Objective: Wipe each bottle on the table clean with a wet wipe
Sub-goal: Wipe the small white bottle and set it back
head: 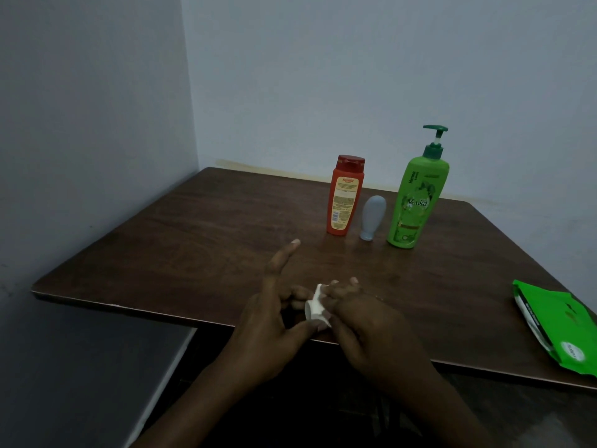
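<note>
Pinching a crumpled white wet wipe between them, the left hand and right hand meet over the near edge of the table. The right hand's fingers hide much of the wipe. Well beyond the hands stand an orange bottle, a small grey bottle and a green pump bottle. A green wipes pack is cut off at the right edge.

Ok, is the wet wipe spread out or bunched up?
Bunched up: the wet wipe is a small white wad pinched between the left hand and right hand.
</note>
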The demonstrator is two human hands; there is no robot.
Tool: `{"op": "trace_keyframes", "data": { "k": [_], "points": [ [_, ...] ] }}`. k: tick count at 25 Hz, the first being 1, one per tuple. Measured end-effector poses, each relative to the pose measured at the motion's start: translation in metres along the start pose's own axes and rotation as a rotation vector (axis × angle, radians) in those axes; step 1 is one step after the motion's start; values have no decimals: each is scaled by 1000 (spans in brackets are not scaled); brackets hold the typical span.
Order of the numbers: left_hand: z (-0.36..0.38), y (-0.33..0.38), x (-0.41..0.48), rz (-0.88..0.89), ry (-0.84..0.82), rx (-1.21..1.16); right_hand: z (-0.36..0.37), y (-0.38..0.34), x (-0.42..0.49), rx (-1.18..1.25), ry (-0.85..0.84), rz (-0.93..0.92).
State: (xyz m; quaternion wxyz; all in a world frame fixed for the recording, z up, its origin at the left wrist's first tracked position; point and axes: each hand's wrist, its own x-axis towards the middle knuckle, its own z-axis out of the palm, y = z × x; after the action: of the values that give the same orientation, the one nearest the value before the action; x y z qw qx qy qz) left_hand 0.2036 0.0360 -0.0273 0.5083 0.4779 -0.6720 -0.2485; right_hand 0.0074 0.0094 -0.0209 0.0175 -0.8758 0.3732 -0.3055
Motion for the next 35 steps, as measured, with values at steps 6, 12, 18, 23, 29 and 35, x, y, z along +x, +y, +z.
{"op": "trace_keyframes", "data": {
  "k": [6,12,18,23,29,35],
  "points": [
    [3,1,2,-54,3,-35,-25,33,-1,44,127,293],
    [5,-6,1,-15,33,-7,2,-8,14,-54,29,-69],
    [6,-7,2,-10,29,8,-28,24,8,55,75,235],
    [7,-6,2,-8,34,30,-24,14,6,-20,71,265],
    [8,-3,-1,-8,50,53,-7,-4,16,-82,3,81],
    [12,-14,0,140,14,246,-22,9,9,53,96,275]
  ]
}}
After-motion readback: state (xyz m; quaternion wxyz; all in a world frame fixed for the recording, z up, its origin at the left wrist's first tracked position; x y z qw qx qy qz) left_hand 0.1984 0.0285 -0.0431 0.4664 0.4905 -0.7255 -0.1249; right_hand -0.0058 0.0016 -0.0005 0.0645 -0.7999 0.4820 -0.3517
